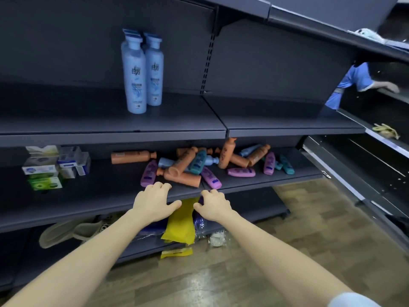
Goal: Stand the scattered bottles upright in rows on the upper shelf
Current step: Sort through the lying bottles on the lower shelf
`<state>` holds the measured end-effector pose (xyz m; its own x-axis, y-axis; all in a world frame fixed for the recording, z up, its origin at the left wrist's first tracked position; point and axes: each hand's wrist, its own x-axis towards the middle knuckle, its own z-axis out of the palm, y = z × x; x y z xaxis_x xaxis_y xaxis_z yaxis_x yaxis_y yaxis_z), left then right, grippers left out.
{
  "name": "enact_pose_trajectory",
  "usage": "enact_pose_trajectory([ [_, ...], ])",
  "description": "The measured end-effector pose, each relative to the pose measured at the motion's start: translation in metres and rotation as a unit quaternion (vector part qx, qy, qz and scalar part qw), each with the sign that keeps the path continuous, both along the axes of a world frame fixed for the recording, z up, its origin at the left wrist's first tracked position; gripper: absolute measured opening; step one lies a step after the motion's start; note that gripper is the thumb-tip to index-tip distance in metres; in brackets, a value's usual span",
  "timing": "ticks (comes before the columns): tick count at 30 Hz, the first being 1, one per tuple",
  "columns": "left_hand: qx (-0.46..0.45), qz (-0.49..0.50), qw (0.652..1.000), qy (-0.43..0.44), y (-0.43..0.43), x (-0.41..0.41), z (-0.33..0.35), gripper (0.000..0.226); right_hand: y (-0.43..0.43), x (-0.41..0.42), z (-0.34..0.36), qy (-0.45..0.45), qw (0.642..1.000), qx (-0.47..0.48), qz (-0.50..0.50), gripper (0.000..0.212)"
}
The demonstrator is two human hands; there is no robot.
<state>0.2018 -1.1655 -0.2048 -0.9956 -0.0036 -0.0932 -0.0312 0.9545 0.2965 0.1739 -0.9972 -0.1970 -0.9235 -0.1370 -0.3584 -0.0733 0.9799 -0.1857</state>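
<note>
Though close, bottles [183,178] just beyond hands [152,203]

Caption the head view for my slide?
Left hand and right hand at the middle shelf edge near scattered bottles; two light blue bottles stand on the upper shelf.

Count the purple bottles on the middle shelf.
4 purple bottles. One at the left end of the pile; one at its front; one lying flat right of centre; one farther right, beside a teal bottle. More may lie hidden underneath.
</note>
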Motion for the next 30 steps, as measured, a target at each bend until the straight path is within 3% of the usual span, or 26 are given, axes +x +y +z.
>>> enact_pose_trajectory([
  [12,0.001,-0.033,0.999,-0.013,0.023,-0.013,-0.010,0.064,0.027,-0.001,0.000,-0.003,0.999,-0.006,-0.047,0.047],
  [30,-0.020,0.007,0.998,-0.060,0.078,-0.095,-0.024,0.061,0.075,-0.093,-0.019,-0.025,0.999,-0.023,0.004,0.042],
])
